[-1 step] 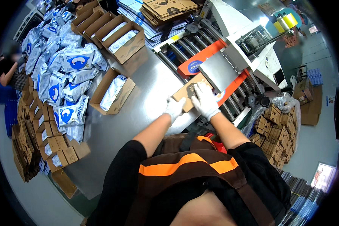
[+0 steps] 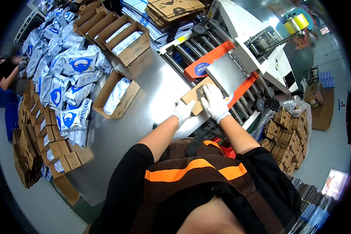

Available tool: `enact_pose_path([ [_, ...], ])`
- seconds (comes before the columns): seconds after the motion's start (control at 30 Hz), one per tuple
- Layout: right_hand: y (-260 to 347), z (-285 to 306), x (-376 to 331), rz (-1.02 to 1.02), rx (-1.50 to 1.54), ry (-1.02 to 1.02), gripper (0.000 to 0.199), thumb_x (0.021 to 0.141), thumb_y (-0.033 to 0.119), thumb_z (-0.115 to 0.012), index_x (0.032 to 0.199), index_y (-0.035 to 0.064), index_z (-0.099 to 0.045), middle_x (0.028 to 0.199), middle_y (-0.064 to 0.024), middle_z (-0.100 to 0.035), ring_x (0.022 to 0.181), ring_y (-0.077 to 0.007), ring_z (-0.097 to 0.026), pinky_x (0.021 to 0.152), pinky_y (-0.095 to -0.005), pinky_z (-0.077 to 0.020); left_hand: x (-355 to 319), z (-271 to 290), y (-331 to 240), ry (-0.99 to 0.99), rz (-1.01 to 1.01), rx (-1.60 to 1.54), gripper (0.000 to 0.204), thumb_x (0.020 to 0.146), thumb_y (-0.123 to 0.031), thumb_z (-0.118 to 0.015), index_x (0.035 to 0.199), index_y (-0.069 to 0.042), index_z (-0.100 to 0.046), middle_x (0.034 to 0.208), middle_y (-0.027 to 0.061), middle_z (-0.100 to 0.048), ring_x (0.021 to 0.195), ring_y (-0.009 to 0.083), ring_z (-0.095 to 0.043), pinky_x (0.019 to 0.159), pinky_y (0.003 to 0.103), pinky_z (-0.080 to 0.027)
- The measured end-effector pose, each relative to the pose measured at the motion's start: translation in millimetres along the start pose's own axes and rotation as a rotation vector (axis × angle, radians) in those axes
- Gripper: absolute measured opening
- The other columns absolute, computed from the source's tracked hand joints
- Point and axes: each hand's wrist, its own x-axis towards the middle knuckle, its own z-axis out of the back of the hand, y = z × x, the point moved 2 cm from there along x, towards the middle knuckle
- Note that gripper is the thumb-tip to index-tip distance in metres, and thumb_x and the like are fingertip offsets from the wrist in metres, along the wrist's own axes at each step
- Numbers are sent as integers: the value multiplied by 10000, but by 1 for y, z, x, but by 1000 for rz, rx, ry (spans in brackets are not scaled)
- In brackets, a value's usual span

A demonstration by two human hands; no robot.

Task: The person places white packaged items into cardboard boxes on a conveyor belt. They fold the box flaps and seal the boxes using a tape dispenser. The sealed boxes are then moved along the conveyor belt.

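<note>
A small brown cardboard box (image 2: pixel 197 93) with dark print lies closed at the mouth of a box taping machine (image 2: pixel 222 74). My gloved left hand (image 2: pixel 182 110) grips its near left end, thumb on top. My gloved right hand (image 2: pixel 216 103) holds the box's right side, fingers laid over the top. The far end of the box sits against the machine's orange side guide and grey metal plate (image 2: pixel 224 74). An open carton (image 2: pixel 129 100) with a white packet (image 2: pixel 118 95) inside stands on the steel table to the left.
White and blue packets (image 2: pixel 80 62) are heaped on the left, beside rows of open cartons (image 2: pixel 130 50). Flat cardboard (image 2: pixel 171 8) is stacked at the back. Black knobs (image 2: pixel 260 104) stick out from the machine's near side. Bundled folded boxes (image 2: pixel 286 136) stand right. Another person (image 2: pixel 7 74) is far left.
My hands and the box have shifted slightly right, toward the machine. At the far left, the other person's hand has moved up beside the heap of packets.
</note>
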Motion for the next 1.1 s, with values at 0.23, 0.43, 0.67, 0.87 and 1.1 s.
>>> enact_pose_path([
  [0.23, 48, 46, -23, -173, 482, -30, 335, 926, 168, -678, 1229, 26, -682, 1293, -194, -666, 1236, -357, -622, 1113, -421, -446, -120, 174, -115, -902, -711, 1139, 844, 771, -345, -819, 1482, -46, -475, 1458, 228, -530, 1331, 422, -510, 1131, 491, -397],
  [0.43, 119, 12, -10, -100, 592, 171, 520, 966, 322, -635, 1403, 51, -563, 1034, -209, -712, 979, -311, -709, 903, -398, -541, -162, 202, -34, -602, -323, 1151, 267, 933, -339, -684, 1093, -138, -756, 988, 156, -743, 939, 375, -704, 869, 498, -545],
  [0.67, 146, -13, 34, -454, 918, 304, 363, 919, 332, -781, 808, 69, -556, 675, -37, -605, 575, -127, -537, 559, -291, -464, -209, 173, 22, -877, -868, 1084, 650, 731, -316, -872, 1299, -103, -636, 1396, 184, -552, 1260, 391, -561, 1062, 485, -468],
  [0.87, 195, 18, 92, -70, 433, 746, 407, 833, 435, -708, 900, 33, -712, 871, -186, -721, 823, -275, -710, 754, -404, -553, -181, 194, 51, -868, -819, 788, 732, 839, -460, -784, 1396, -40, -560, 1370, 183, -597, 1205, 400, -595, 1039, 471, -494],
  [1.1, 232, -23, 119, 71, 66, 1010, 443, 904, 417, -574, 1151, 104, -766, 1166, -184, -726, 1063, -350, -691, 937, -431, -527, -164, 192, 39, -602, -794, 569, 122, 848, -181, -730, 939, -103, -753, 981, 111, -729, 985, 340, -665, 901, 435, -531],
])
